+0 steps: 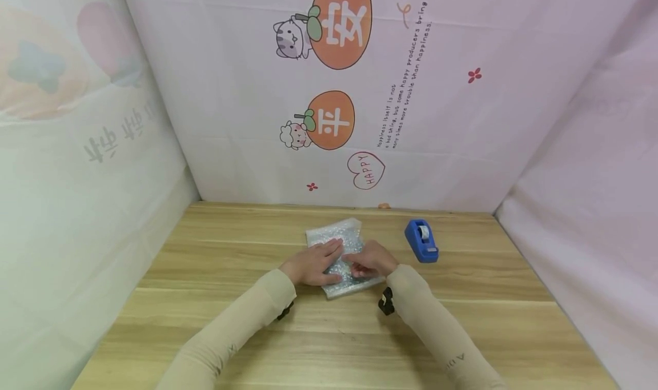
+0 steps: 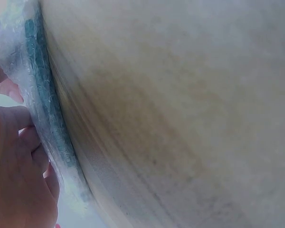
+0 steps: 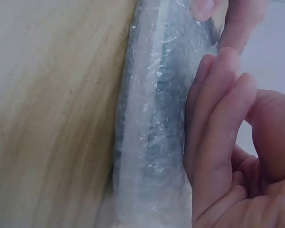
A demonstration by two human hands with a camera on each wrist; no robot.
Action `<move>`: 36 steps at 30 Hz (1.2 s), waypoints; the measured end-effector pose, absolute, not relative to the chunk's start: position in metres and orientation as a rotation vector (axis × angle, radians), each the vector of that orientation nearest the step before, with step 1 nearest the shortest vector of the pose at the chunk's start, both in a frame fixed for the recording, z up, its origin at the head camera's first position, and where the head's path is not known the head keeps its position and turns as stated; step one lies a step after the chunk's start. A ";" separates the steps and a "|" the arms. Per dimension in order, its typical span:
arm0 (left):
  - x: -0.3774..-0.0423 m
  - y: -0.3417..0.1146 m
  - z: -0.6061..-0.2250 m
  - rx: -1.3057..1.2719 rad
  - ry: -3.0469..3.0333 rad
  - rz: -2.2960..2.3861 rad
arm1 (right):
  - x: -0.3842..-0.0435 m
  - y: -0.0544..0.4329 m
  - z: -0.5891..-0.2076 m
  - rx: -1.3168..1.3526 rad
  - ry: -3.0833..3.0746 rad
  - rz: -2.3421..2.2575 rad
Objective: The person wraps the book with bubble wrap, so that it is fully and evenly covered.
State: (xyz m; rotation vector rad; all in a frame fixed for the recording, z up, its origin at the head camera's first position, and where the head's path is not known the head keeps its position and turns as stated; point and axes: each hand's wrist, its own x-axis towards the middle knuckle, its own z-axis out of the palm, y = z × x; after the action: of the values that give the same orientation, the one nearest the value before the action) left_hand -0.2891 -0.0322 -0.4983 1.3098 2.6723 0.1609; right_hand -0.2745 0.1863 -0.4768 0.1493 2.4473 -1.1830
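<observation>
A flat package in clear bubble wrap [image 1: 348, 242] lies on the wooden table, with something blue-green showing through the wrap. Spread across its left part is my left hand [image 1: 315, 262], palm down, pressing on the wrap. My right hand [image 1: 371, 260] rests on the right part, its index finger reaching left towards the left hand and the other fingers bent beneath. In the right wrist view the fingers [image 3: 218, 114] lie against the wrapped side. The left wrist view shows the blue-green edge [image 2: 47, 90] of the wrapped thing close beside the left hand [image 2: 19, 161].
A blue tape dispenser [image 1: 422, 241] with a roll of tape stands right of the package, near the table's back. White printed cloth [image 1: 231, 93] hangs behind the table [image 1: 221, 236] and at both sides.
</observation>
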 end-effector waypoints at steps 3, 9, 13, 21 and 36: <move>-0.289 -0.032 -0.497 1.309 2.676 0.158 | -0.277 0.185 -0.474 0.131 2.482 -1.129; -0.292 -0.032 -0.496 1.311 2.676 0.146 | -0.286 0.183 -0.470 0.143 2.533 -0.956; -0.293 -0.033 -0.496 1.313 2.672 0.142 | -0.293 0.182 -0.466 0.063 2.662 -0.713; -0.290 -0.033 -0.496 1.301 2.668 0.146 | -0.304 0.198 -0.489 -0.104 2.830 -0.598; -0.288 -0.034 -0.495 1.309 2.665 0.140 | -0.287 0.216 -0.496 -0.457 2.840 -0.625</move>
State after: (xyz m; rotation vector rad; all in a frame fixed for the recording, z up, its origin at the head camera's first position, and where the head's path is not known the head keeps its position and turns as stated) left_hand -0.2877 -0.0338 -0.4955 1.3092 2.6655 0.1400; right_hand -0.2872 0.2158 -0.4959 -0.4574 2.8395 -0.6252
